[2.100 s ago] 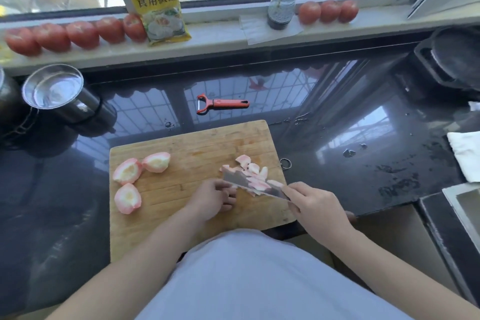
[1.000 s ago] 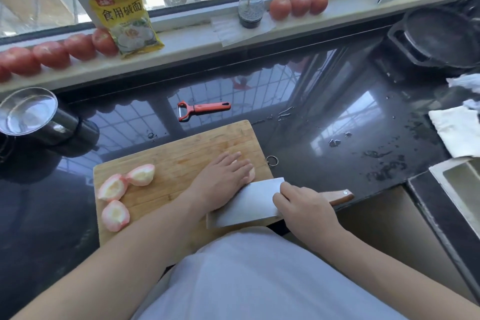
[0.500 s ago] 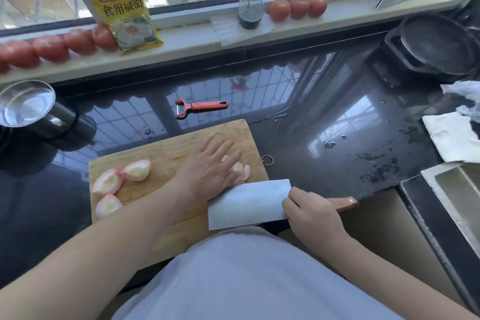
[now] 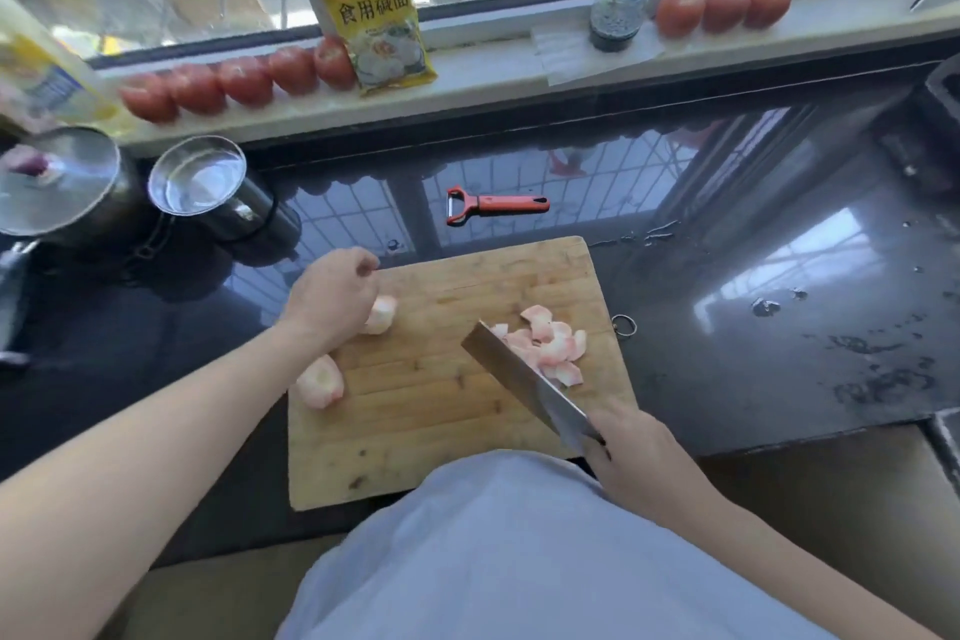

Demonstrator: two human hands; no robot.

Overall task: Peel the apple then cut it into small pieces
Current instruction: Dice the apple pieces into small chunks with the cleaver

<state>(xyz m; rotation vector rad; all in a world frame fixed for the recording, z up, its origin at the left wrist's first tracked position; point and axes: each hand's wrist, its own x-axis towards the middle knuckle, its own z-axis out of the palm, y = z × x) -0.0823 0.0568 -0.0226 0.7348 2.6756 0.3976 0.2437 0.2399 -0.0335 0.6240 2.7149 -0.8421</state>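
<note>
A wooden cutting board [image 4: 441,431] lies on the dark counter. At the board's left end, my left hand [image 4: 332,296] curls its fingers over a peeled apple quarter [image 4: 382,314]. A second apple quarter [image 4: 319,382] lies just below my wrist. A pile of small pink-white apple pieces [image 4: 550,343] sits at the board's right side. My right hand [image 4: 639,452] grips the handle of a cleaver [image 4: 524,379]. Its blade is raised and slanted, with the tip beside the pile.
A red peeler [image 4: 493,205] lies on the counter behind the board. Two steel cups [image 4: 197,182] and a lidded pot [image 4: 52,182] stand at the left. Tomatoes [image 4: 244,81], a yellow packet [image 4: 379,16] and a spray bottle [image 4: 618,0] line the sill. A metal ring [image 4: 623,326] lies by the board's right edge.
My left hand left the cut pieces and moved to the quarters at the board's left end. The cleaver went from lying flat at the board's near edge to standing raised beside the pile.
</note>
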